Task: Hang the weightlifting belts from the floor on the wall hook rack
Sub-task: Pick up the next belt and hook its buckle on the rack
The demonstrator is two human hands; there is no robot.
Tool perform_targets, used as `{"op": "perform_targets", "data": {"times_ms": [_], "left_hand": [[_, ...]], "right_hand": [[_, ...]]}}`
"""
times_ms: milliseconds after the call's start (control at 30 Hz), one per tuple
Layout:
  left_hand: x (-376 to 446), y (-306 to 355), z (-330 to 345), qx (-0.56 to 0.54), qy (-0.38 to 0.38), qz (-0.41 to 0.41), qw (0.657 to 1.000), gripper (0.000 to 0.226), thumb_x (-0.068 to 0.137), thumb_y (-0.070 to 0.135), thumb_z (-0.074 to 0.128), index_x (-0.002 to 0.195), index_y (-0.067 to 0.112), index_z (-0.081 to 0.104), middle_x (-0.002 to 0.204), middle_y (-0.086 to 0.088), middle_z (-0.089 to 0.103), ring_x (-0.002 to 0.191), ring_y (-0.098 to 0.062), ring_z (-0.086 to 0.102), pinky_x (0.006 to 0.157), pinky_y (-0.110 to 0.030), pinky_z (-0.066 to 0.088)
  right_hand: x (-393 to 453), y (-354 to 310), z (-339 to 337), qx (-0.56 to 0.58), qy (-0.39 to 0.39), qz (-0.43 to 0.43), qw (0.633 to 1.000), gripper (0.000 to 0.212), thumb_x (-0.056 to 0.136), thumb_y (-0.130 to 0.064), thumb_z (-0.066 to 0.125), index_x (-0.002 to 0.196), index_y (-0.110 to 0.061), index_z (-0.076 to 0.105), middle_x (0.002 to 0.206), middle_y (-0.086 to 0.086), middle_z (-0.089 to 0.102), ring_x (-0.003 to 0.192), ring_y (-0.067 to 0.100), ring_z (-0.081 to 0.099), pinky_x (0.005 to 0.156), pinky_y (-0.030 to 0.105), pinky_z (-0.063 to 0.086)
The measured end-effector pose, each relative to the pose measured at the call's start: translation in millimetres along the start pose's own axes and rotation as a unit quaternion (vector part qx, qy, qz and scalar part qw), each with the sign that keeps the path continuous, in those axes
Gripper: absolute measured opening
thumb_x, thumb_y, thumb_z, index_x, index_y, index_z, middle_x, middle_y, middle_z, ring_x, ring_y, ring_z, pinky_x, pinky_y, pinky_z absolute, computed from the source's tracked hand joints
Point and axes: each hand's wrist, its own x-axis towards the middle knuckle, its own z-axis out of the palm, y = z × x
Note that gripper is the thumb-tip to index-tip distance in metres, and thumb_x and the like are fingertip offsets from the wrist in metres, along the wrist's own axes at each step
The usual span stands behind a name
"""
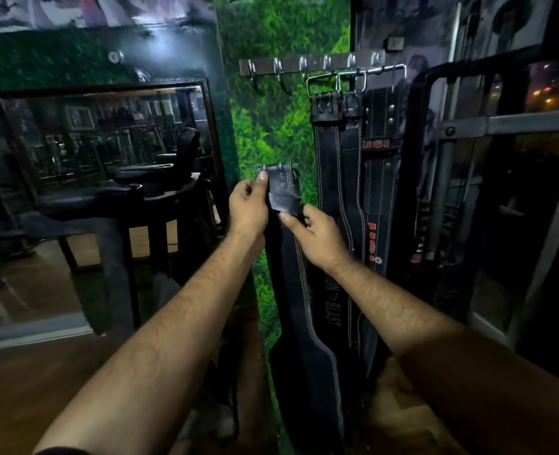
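Our left hand (pixel 248 205) pinches the buckle end of a black weightlifting belt (pixel 299 290) under the thumb; our right hand (pixel 317 234) grips the strap just below. It hangs upright, below the wall hook rack (pixel 311 64) — two hung belts (pixel 353 165) just beside it.

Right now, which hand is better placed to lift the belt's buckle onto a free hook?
Probably the left hand: it pinches the belt at the buckle end, below the rack's free left hooks. The right hand grips lower down.
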Motion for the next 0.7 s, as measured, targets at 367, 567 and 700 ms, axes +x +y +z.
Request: {"op": "perform_targets", "data": {"times_ms": [367,567,700], "left_hand": [[-1.4,-22.1,14.6,-0.002,0.037,0.057,0.998,0.014,0.097,0.026,0.061,0.087,0.018,0.055,0.072,0.007,0.050,0.059,0.001,0.044,0.058,-0.018,0.040],[8.9,-25.2,29.6,-0.038,0.015,0.065,0.997,0.010,0.096,0.024,0.060,0.087,0.021,0.056,0.084,0.000,0.057,0.081,-0.014,0.052,0.075,-0.030,0.044],[22.1,-27.4,42.5,-0.028,-0.009,0.062,0.998,0.004,0.100,0.015,0.055,0.100,0.017,0.059,0.090,0.001,0.063,0.077,-0.004,0.060,0.072,-0.019,0.050]], "right_hand": [[36.9,-15.2,-9.7,0.022,0.102,0.059,0.993,0.035,0.075,-0.057,0.075,0.085,-0.026,0.062,0.082,-0.010,0.066,0.079,0.011,0.064,0.073,0.039,0.058],[69.2,-1.6,-17.9,0.173,0.050,0.127,0.975,0.043,0.071,-0.040,0.087,0.099,-0.021,0.061,0.091,0.010,0.074,0.080,0.021,0.072,0.067,0.032,0.056],[94.8,13.6,-21.5,0.254,0.044,0.144,0.956,0.035,0.075,-0.026,0.087,0.097,-0.008,0.067,0.085,0.012,0.075,0.066,0.012,0.067,0.059,0.022,0.052]]}}
